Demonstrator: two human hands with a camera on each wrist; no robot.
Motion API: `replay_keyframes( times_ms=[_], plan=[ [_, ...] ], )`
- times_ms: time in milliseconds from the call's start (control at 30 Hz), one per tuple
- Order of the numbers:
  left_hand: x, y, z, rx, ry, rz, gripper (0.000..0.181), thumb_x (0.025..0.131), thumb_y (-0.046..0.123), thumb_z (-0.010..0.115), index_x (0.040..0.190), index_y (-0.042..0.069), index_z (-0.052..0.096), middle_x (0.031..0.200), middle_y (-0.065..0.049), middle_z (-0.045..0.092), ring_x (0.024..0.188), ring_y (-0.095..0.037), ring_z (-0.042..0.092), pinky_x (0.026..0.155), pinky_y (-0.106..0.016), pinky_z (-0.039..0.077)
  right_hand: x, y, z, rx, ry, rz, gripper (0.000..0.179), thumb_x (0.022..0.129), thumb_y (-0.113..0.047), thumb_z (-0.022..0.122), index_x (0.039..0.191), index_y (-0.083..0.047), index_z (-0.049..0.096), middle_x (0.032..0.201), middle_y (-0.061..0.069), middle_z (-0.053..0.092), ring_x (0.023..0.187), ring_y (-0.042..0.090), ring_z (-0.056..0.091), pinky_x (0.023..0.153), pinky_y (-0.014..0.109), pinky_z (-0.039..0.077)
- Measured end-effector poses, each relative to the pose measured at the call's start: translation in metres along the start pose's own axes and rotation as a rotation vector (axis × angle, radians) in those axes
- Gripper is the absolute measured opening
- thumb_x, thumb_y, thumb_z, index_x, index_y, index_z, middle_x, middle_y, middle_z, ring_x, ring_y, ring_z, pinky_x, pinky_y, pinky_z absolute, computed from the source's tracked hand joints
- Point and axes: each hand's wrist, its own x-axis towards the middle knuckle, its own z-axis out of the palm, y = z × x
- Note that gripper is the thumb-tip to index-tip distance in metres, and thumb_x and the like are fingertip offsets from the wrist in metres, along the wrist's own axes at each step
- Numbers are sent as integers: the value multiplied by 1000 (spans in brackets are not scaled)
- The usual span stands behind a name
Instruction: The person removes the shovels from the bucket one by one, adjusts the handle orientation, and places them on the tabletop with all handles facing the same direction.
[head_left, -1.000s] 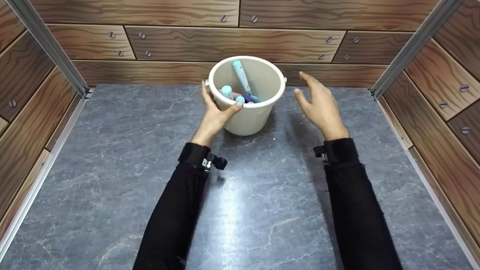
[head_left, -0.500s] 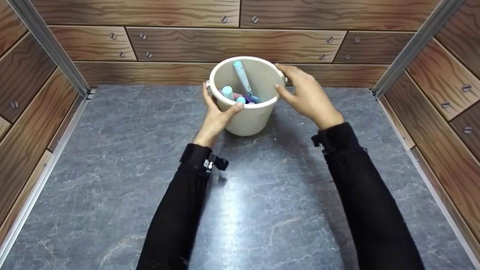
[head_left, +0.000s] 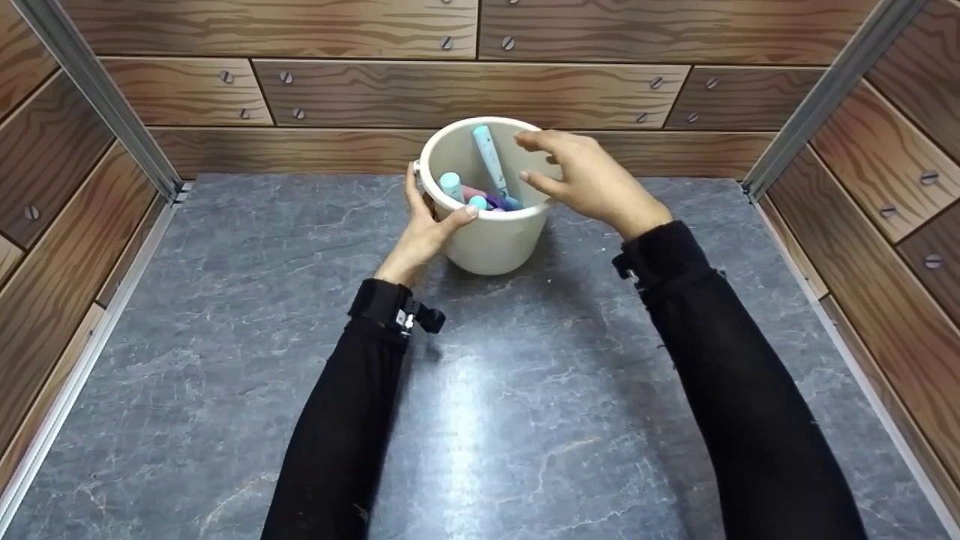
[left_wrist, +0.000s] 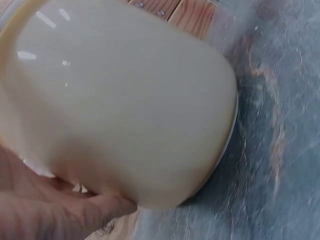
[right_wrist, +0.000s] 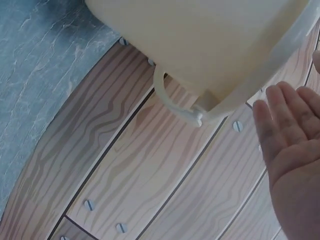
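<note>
The left hand (head_left: 427, 232) grips the cream plastic bucket (head_left: 495, 247), thumb at the near rim and fingers along its outer side, presumably to steady it. The right hand (head_left: 589, 176) hangs over the bucket's right rim, thumb and fingers apart, holding nothing. Inside, a slim pale-blue tapered stick (head_left: 491, 163) leans, likely propped by the wall; a pale-blue round-ended piece (head_left: 450, 184) and partly hidden pink and purple items lie lower. The bucket stands upright on the grey marbled desk (head_left: 225, 360), near the brown wood-patterned back wall (head_left: 375, 94), which limits room behind.
</note>
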Motion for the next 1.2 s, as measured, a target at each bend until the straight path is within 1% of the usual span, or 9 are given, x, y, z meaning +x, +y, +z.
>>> replay_keyframes(
  times_ms=[100,267,367,467,533,667,800,1000,1200],
  plan=[
    [1,1,-2,-17,-14,-10,188,63,72,107,183,26,-30,190,-27,35,181,-35,32,153,-48,20,8,-3,4,42,-42,-27,56,117,-18,74,168,1,60,173,23,64,161,42,63,130,57,58],
    [-1,2,-2,27,-13,-39,180,67,71,103,184,31,-28,199,-22,5,187,-35,12,153,-53,17,20,-9,11,86,-123,-53,53,116,-15,76,165,0,63,169,23,67,157,43,67,130,55,58],
    [-2,3,0,22,-20,-46,176,70,66,101,184,32,-28,199,-22,1,187,-36,9,153,-54,18,26,-15,16,99,-166,-71,51,116,-13,75,164,0,65,168,21,68,157,42,67,132,55,56],
    [-2,3,0,22,-20,-40,170,75,60,98,184,31,-28,199,-22,2,187,-36,11,153,-53,17,31,-20,20,90,-177,-107,48,115,-11,76,161,0,68,166,20,70,157,40,67,132,55,56],
    [-1,2,0,17,-21,-35,168,77,57,98,184,30,-29,199,-22,8,186,-36,17,153,-52,18,35,-24,23,74,-173,-131,46,114,-11,76,159,-1,70,164,18,73,157,38,67,132,55,56],
    [1,1,-2,17,-21,-33,170,75,59,98,183,30,-29,199,-22,9,185,-36,21,153,-51,20,42,-31,29,63,-176,-153,44,116,-16,76,158,-5,72,161,15,76,155,36,70,133,53,55],
    [1,0,-2,17,-20,-39,172,74,61,99,183,31,-29,199,-22,4,185,-36,20,152,-51,22,46,-36,33,87,-188,-147,42,118,-21,72,158,-6,72,159,14,77,153,35,72,133,52,54],
    [-1,1,-2,19,-12,-48,150,91,37,89,184,31,-28,199,-20,5,184,-36,26,152,-50,23,51,-42,40,102,-176,-129,35,118,-21,72,150,-6,77,148,15,83,141,34,78,125,52,59],
    [0,2,-2,32,-10,-46,146,93,33,86,184,31,-28,199,-22,6,185,-36,22,152,-50,23,53,-45,40,125,-174,-88,31,116,-20,76,143,-4,79,139,16,86,134,32,81,120,51,62]
  ],
)
